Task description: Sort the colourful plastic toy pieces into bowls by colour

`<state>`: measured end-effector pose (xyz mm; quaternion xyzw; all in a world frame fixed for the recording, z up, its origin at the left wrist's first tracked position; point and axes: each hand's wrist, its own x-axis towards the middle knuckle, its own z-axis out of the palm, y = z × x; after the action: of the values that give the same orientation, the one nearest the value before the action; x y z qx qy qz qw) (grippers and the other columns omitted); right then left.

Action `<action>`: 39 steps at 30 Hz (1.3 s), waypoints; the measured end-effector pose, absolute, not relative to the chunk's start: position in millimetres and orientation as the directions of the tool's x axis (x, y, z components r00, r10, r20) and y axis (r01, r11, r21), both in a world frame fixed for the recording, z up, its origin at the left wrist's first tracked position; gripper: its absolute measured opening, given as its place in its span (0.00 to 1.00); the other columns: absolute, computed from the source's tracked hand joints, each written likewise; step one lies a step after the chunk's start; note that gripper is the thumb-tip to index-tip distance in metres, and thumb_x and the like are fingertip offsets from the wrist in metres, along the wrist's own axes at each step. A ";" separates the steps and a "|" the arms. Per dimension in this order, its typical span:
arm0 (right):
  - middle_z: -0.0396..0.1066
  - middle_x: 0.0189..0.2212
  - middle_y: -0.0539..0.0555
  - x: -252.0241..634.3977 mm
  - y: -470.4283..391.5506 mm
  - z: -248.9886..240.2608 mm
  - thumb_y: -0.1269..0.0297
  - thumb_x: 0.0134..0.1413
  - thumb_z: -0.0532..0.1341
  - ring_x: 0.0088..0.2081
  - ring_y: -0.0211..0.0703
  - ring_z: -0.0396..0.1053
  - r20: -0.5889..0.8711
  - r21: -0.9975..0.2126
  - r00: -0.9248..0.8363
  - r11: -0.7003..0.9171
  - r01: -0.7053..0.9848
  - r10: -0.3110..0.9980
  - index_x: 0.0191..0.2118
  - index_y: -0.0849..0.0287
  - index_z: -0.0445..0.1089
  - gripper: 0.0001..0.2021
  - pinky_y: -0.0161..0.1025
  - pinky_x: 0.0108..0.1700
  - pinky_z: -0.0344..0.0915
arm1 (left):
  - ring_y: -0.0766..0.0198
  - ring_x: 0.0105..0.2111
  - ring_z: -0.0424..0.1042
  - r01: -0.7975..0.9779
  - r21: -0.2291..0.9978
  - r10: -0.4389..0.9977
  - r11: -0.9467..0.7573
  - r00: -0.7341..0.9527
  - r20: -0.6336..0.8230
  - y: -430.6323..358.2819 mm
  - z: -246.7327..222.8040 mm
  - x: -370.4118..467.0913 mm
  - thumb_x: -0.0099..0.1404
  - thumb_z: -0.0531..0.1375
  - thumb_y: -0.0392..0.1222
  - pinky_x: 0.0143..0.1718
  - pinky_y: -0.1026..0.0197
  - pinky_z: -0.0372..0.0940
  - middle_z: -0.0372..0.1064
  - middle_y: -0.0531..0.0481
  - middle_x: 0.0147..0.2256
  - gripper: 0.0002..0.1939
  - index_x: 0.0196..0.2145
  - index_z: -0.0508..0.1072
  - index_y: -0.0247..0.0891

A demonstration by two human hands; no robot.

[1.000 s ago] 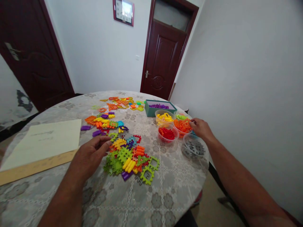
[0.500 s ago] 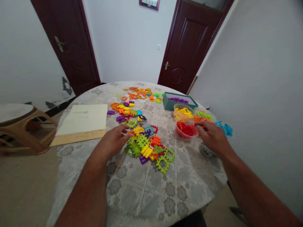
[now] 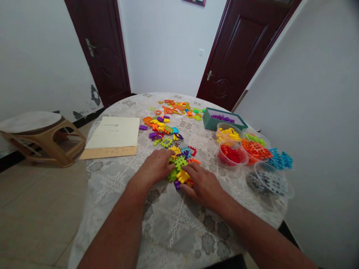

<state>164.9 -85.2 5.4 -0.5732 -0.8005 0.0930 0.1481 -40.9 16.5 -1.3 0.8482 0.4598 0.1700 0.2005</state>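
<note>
A mixed heap of interlocking plastic building pieces point(image 3: 180, 162) lies on the cloth-covered table in front of me. My left hand point(image 3: 158, 165) rests at the heap's left side, beside lime-green pieces, with index finger and thumb apart. From the right, my right hand point(image 3: 204, 184) reaches over the same heap. Its fingers and thumb are spread around a yellow ribbed piece point(image 3: 183, 177), touching the pile without a clear grip. A purple piece point(image 3: 177, 185) shows just below the yellow one. The right part of the heap is hidden under my right hand.
Clear tubs hold red pieces point(image 3: 231, 154), yellow pieces point(image 3: 228, 134), orange pieces point(image 3: 255, 149) and grey pieces point(image 3: 273, 183). Blue pieces point(image 3: 280, 159) lie beside them. Behind stands a green box point(image 3: 211, 122) with purple pieces. Paper point(image 3: 113, 132) lies left; a stool point(image 3: 42, 134) stands beyond.
My right hand has moved left from beside the red tub onto the heap. My left hand has come against the heap's left side. The view has shifted left.
</note>
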 end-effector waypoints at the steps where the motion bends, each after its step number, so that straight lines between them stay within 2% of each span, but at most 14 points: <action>1: 0.71 0.57 0.63 163.6 -82.1 1.6 0.55 0.64 0.64 0.52 0.57 0.73 0.126 -0.302 -0.289 0.314 0.900 0.949 0.60 0.54 0.69 0.22 0.49 0.50 0.72 | 0.43 0.53 0.73 0.715 0.483 0.846 -0.505 0.522 0.110 15.3 -0.9 -37.8 0.64 0.63 0.41 0.56 0.47 0.64 0.76 0.36 0.51 0.19 0.53 0.77 0.41; 4: 0.72 0.55 0.62 168.9 -70.7 -11.0 0.59 0.65 0.62 0.53 0.55 0.73 0.190 -0.345 -0.254 0.307 0.887 0.948 0.59 0.56 0.70 0.19 0.48 0.53 0.70 | 0.43 0.52 0.72 0.730 0.435 0.840 -0.527 0.526 0.134 13.6 -0.7 -31.5 0.65 0.62 0.39 0.55 0.47 0.64 0.75 0.35 0.50 0.19 0.54 0.77 0.40; 6: 0.73 0.53 0.60 177.5 -62.9 -18.7 0.60 0.65 0.61 0.53 0.53 0.72 0.262 -0.424 -0.217 0.315 0.849 0.940 0.58 0.55 0.70 0.18 0.47 0.55 0.69 | 0.45 0.52 0.72 0.754 0.393 0.845 -0.526 0.518 0.135 13.4 -0.7 -29.4 0.66 0.61 0.38 0.55 0.48 0.64 0.75 0.36 0.49 0.18 0.53 0.76 0.40; 8: 0.75 0.49 0.59 186.7 -57.0 -24.6 0.61 0.63 0.62 0.49 0.51 0.73 0.292 -0.513 -0.152 0.289 0.808 0.944 0.56 0.56 0.71 0.17 0.46 0.53 0.69 | 0.46 0.52 0.71 0.778 0.352 0.851 -0.520 0.506 0.139 13.8 -0.6 -28.5 0.66 0.61 0.38 0.54 0.49 0.64 0.74 0.37 0.49 0.17 0.53 0.76 0.40; 11: 0.76 0.38 0.54 197.9 -53.4 -28.9 0.57 0.64 0.60 0.37 0.46 0.73 0.216 -0.678 -0.018 0.163 0.717 0.976 0.54 0.57 0.73 0.17 0.42 0.41 0.69 | 0.47 0.51 0.71 0.808 0.302 0.863 -0.505 0.480 0.158 15.7 -1.2 -28.8 0.68 0.59 0.37 0.52 0.50 0.65 0.74 0.37 0.50 0.16 0.52 0.76 0.40; 13: 0.74 0.31 0.51 203.5 -53.5 -29.4 0.53 0.66 0.58 0.30 0.43 0.71 0.123 -0.805 0.057 0.066 0.589 0.991 0.53 0.56 0.73 0.17 0.39 0.33 0.67 | 0.48 0.51 0.72 0.822 0.287 0.870 -0.492 0.466 0.159 17.0 -1.6 -29.3 0.69 0.58 0.37 0.52 0.51 0.66 0.74 0.38 0.50 0.16 0.53 0.75 0.40; 16: 0.70 0.23 0.47 209.8 -53.8 -29.2 0.45 0.69 0.53 0.23 0.41 0.67 0.017 -0.918 0.110 -0.028 0.395 0.994 0.45 0.56 0.72 0.20 0.37 0.26 0.63 | 0.48 0.51 0.73 0.831 0.289 0.880 -0.475 0.458 0.127 17.6 -0.7 -29.2 0.70 0.57 0.37 0.51 0.51 0.67 0.75 0.37 0.50 0.16 0.54 0.74 0.38; 20: 0.68 0.19 0.46 214.9 -51.7 -32.6 0.38 0.67 0.53 0.19 0.38 0.64 -0.001 -0.956 0.159 -0.048 0.290 0.987 0.35 0.55 0.66 0.24 0.35 0.22 0.58 | 0.49 0.52 0.74 0.834 0.290 0.882 -0.469 0.458 0.111 16.2 1.8 -27.2 0.72 0.57 0.40 0.51 0.52 0.67 0.75 0.38 0.50 0.16 0.54 0.74 0.38; 27: 0.66 0.18 0.44 211.8 -48.4 -40.5 0.34 0.65 0.54 0.16 0.34 0.59 -0.048 -0.993 0.190 -0.067 0.097 0.981 0.33 0.55 0.66 0.26 0.32 0.18 0.53 | 0.49 0.54 0.73 0.793 0.305 0.847 -0.527 0.517 0.121 18.5 0.2 -28.0 0.72 0.58 0.44 0.56 0.52 0.66 0.75 0.38 0.53 0.17 0.56 0.73 0.39; 33: 0.68 0.19 0.44 206.4 -49.6 -30.4 0.36 0.63 0.57 0.17 0.34 0.62 -0.014 -0.999 0.176 -0.021 0.043 0.984 0.36 0.55 0.66 0.24 0.31 0.19 0.56 | 0.46 0.53 0.73 0.763 0.287 0.812 -0.580 0.568 0.131 23.3 -3.9 -31.2 0.65 0.65 0.54 0.55 0.49 0.66 0.75 0.39 0.52 0.26 0.58 0.73 0.42; 39: 0.72 0.21 0.45 206.9 -49.3 -24.1 0.43 0.59 0.65 0.18 0.34 0.65 0.019 -0.997 0.173 0.032 -0.070 0.985 0.41 0.56 0.67 0.20 0.30 0.21 0.60 | 0.45 0.52 0.72 0.768 0.225 0.798 -0.600 0.594 0.101 24.3 -7.5 -33.6 0.60 0.68 0.47 0.53 0.48 0.66 0.73 0.39 0.53 0.31 0.61 0.72 0.43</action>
<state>206.9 -49.3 -24.1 -0.5164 -0.4428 0.4664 0.5655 -33.6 24.3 -7.5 0.8892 0.4405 0.0956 0.0789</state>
